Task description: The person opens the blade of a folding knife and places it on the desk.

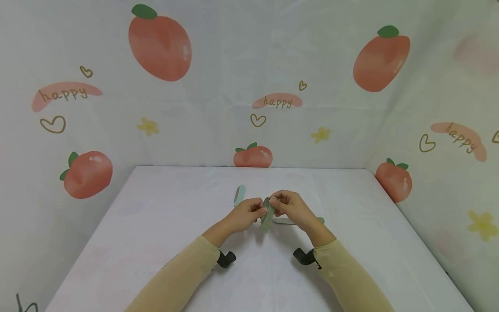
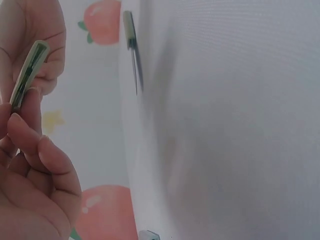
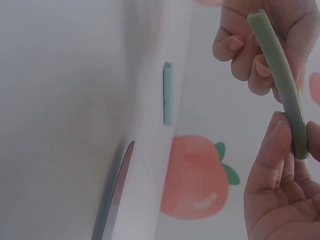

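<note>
Both hands hold a green-handled folding knife (image 1: 268, 218) above the table, its lower end tilted toward the front. My left hand (image 1: 246, 213) pinches it from the left, and part of a grey blade shows beside the handle there. At the knife's upper end, my right hand (image 1: 291, 209) grips between thumb and fingers. The left wrist view looks into the slot of the handle (image 2: 30, 70); its smooth back (image 3: 280, 75) faces the right wrist view. How far the blade stands out is hard to tell.
A pale teal folding knife (image 1: 239, 195) lies folded on the white table (image 1: 175, 195), behind the left hand. Under the right hand lies another knife, opened, its blade (image 1: 282, 221) pointing left and its green handle (image 1: 321, 220) right. Fruit-printed cloth (image 1: 218, 86) encloses the table.
</note>
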